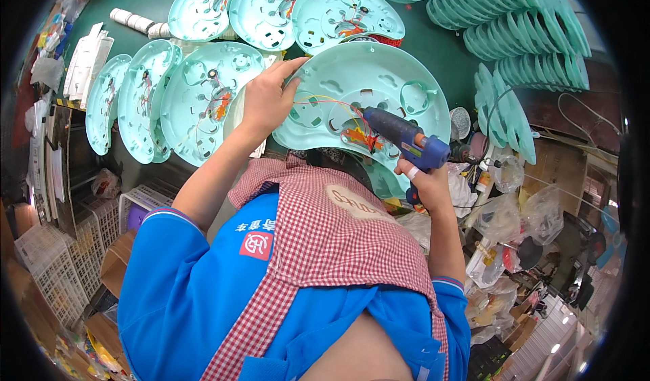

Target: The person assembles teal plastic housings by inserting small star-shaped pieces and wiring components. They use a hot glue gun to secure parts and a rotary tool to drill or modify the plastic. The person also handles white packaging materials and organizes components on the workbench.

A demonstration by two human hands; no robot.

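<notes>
My left hand [268, 98] grips the left rim of a round mint-green plastic shell [379, 76] and holds it tilted toward me. Thin yellow and red wires and small orange parts lie in the shell's inner side. My right hand [425, 183] holds a blue hot-glue gun [405, 137] by its handle. The gun's nozzle touches the orange parts near the shell's lower middle.
More mint-green shells [203, 96] with wiring lie overlapped on the dark green table [433, 49] to the left and behind. Stacks of bare shells [528, 35] fill the right. White baskets [81, 245] stand at my left, plastic bags [501, 218] and clutter at my right.
</notes>
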